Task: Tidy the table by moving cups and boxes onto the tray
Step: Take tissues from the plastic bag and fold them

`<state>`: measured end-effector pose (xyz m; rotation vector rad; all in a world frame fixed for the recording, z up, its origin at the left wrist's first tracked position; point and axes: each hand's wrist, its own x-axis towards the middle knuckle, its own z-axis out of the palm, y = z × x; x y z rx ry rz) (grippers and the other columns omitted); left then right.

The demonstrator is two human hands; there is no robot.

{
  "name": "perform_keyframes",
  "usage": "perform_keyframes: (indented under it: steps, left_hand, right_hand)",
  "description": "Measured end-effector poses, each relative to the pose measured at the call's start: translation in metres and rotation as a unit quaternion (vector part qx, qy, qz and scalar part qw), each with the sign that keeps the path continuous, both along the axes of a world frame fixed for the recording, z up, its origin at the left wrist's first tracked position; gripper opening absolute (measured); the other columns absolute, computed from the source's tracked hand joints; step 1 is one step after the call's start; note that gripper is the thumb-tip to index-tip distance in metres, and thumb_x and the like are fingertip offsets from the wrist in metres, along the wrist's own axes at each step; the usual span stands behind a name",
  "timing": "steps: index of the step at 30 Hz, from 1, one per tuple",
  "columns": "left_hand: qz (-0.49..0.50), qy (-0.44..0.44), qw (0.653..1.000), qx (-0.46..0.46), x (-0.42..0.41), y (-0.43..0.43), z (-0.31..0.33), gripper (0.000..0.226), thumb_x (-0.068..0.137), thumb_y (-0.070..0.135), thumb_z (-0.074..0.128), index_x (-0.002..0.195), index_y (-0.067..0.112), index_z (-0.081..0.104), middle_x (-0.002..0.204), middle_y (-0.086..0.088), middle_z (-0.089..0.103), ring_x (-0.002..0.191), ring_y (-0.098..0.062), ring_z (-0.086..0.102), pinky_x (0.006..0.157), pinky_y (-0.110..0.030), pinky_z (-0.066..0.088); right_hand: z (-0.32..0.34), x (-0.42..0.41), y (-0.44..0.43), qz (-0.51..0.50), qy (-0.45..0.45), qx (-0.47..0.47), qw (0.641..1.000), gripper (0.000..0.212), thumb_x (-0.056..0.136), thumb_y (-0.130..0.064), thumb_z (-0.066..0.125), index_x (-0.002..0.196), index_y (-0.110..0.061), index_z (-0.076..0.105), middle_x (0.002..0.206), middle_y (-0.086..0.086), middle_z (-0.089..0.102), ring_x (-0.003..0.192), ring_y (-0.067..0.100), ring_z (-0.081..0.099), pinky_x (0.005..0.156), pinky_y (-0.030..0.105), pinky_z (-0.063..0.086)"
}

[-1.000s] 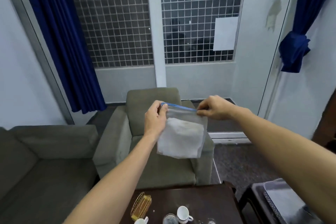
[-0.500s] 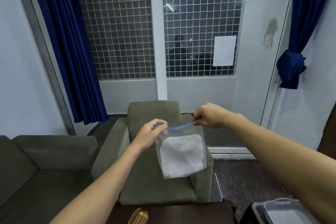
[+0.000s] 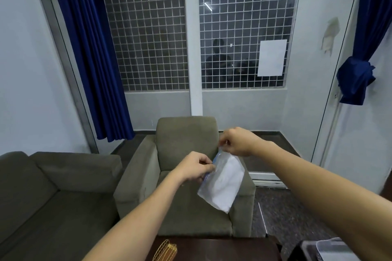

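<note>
Item held: clear plastic zip bag with a blue seal strip and a white folded insert (image 3: 222, 184), suspended in the air in front of the olive-green fabric armchair (image 3: 186, 133), tilted so that its sealed edge runs up to the right and its far corner hangs down to the right. Left hand (image 3: 196, 168): fingers curled, thumb and fingertips pinching the lower end of the blue strip. Right hand (image 3: 237, 142): fingers curled, pinching the upper corner of the same edge; both forearms are bare. Pale grey plastic tray (image 3: 331, 248): bottom right corner of the view, cut off by the frame, resting on a dark stand just beside the dark brown wooden table (image 3: 222, 248), well apart from the bag. Gold wire basket (image 3: 166, 250): on the table's near left part, only its top visible. Olive-green sofa (image 3: 42, 176): left of the armchair. Background: window with white wire grid (image 3: 241, 34), white paper sheet (image 3: 272, 57) fixed to it, long dark blue curtain (image 3: 91, 48) at left, knotted dark blue curtain (image 3: 356, 78) at right.
</note>
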<state>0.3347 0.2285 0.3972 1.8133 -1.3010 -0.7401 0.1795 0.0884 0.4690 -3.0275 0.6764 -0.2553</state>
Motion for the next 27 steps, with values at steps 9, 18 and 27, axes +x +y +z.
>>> perform_keyframes:
  steps: [9, 18, 27]
  left_hand:
    - [0.123, 0.226, 0.962, -0.088, -0.014, -0.010, -0.004, 0.017, 0.086, 0.011, 0.077, 0.071, 0.010, 0.068, 0.067, -0.007, 0.072, 0.053, -0.015, 0.066, 0.049, -0.024, 0.052]
    - [0.131, 0.280, 0.947, -0.087, -0.017, -0.002, -0.021, 0.019, 0.092, 0.028, 0.074, 0.075, 0.020, 0.075, 0.077, -0.002, 0.075, 0.064, -0.015, 0.072, 0.052, -0.025, 0.054]
    - [0.141, 0.289, 0.945, -0.060, -0.018, 0.009, -0.029, 0.020, 0.095, 0.030, 0.067, 0.097, 0.011, 0.072, 0.084, -0.004, 0.077, 0.072, -0.023, 0.077, 0.053, -0.029, 0.057]
  right_hand:
    - [-0.035, 0.018, 0.033, -0.206, -0.206, 0.418, 0.861, 0.032, 0.084, -0.040, 0.076, 0.090, -0.010, 0.067, 0.075, 0.006, 0.069, 0.058, 0.020, 0.062, 0.055, 0.030, 0.054]
    - [-0.039, 0.019, 0.049, -0.225, -0.238, 0.550, 0.768, 0.005, 0.092, -0.009, 0.069, 0.090, -0.007, 0.073, 0.069, 0.007, 0.069, 0.049, 0.013, 0.060, 0.050, 0.023, 0.053]
    - [-0.057, 0.008, 0.044, -0.199, -0.221, 0.529, 0.795, 0.013, 0.098, -0.006, 0.059, 0.090, -0.005, 0.069, 0.077, 0.010, 0.063, 0.058, 0.016, 0.058, 0.052, 0.024, 0.057]
